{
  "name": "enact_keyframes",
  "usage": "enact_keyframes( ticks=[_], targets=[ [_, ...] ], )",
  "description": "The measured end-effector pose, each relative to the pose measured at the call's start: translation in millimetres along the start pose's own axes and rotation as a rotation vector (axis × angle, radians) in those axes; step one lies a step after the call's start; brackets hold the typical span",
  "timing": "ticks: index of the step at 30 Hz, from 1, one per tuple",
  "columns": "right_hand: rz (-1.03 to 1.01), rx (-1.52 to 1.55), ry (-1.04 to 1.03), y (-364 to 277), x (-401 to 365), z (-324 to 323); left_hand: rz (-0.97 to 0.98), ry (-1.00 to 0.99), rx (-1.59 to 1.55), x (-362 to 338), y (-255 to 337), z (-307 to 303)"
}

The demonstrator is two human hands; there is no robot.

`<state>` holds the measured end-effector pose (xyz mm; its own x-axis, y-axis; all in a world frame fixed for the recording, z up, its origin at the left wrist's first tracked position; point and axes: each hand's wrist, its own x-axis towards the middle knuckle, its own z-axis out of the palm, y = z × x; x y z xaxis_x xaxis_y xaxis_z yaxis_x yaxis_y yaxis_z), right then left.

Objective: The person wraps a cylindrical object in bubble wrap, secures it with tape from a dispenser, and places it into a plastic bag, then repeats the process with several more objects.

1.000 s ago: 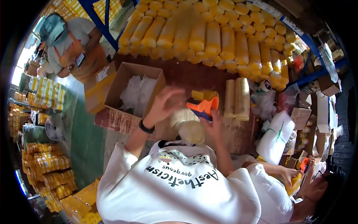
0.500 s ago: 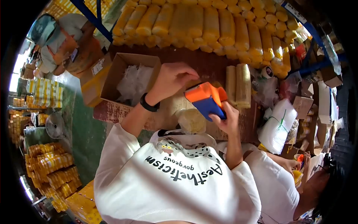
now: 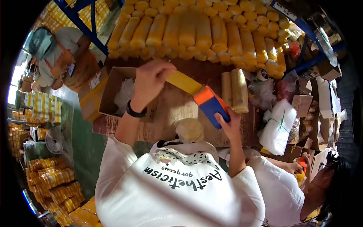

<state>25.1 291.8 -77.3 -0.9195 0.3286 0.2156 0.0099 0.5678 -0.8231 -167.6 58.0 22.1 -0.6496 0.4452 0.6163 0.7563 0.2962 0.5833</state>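
My left hand, with a black band at its wrist, pinches the free end of a strip of yellow tape. The strip runs taut down to an orange and blue tape dispenser, which my right hand grips by its blue side. Below the dispenser, a round wrapped bundle sits at the near edge of the table. Two pale wrapped rolls lie side by side just right of the dispenser.
An open cardboard box with clear plastic inside stands left. Yellow wrapped rolls are stacked at the back. A white plastic bundle lies right. One co-worker is at right, another person at upper left.
My left hand has moved away to the left, and a length of yellow tape now stretches from the dispenser. The dispenser sits slightly lower, still in my right hand.
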Motion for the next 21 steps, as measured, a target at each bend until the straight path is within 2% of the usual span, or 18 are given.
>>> enact_keyframes(
  ticks=[3, 4, 5, 6, 8, 9, 10, 11, 12, 13, 14, 18, 19, 21],
  targets=[
    [0.228, 0.093, 0.041, -13.0, 16.8, 15.8, 0.682, -0.093, 0.288, -19.1, 31.9, 21.7],
    [0.316, 0.145, 0.053, -15.0, 27.0, 19.9, 0.708, -0.218, 0.373, -37.8, 46.9, 40.0],
    [0.339, 0.06, 0.081, 0.8, 39.2, 29.2, 0.973, -0.145, 0.477, -42.6, 51.3, 53.1],
    [0.356, -0.025, 0.11, 26.0, 54.6, 41.9, 0.999, -0.106, 0.109, -50.4, 66.6, 60.4],
    [0.463, -0.214, 0.068, 62.4, 81.1, 62.0, 1.114, -0.061, 0.052, -55.0, 102.0, 57.5],
    [0.504, -0.314, 0.046, 79.6, 87.1, 68.9, 0.967, -0.049, -0.026, -48.3, 105.3, 60.5],
    [0.431, -0.362, 0.09, 96.1, 86.4, 76.9, 0.817, -0.019, -0.09, -38.3, 104.5, 65.0],
    [0.361, -0.41, 0.132, 115.7, 79.8, 88.9, 0.737, -0.104, 0.064, -24.5, 78.8, 72.4],
    [0.293, -0.452, 0.174, 140.1, 71.9, 103.8, 0.3, -0.238, -0.115, -15.4, 60.0, 69.4],
    [0.215, -0.601, 0.036, 177.8, 64.9, 116.9, 0.018, -0.321, -0.298, -1.6, 51.9, 61.4],
    [0.148, -0.617, 0.056, 170.0, 53.9, 112.5, -0.15, -0.387, -0.492, -2.1, 19.1, 69.3],
    [0.184, -0.763, -0.066, 211.7, 24.0, 152.8, -0.243, -0.433, -0.39, -3.4, -15.0, 67.2],
    [0.236, -0.74, -0.158, 209.0, 21.5, 153.1, -0.289, -0.452, -0.371, -3.7, -16.2, 66.2],
    [0.373, -0.673, -0.387, 182.2, 29.1, 137.7, -0.191, -0.381, -0.332, -3.4, -14.4, 63.2]
  ],
)
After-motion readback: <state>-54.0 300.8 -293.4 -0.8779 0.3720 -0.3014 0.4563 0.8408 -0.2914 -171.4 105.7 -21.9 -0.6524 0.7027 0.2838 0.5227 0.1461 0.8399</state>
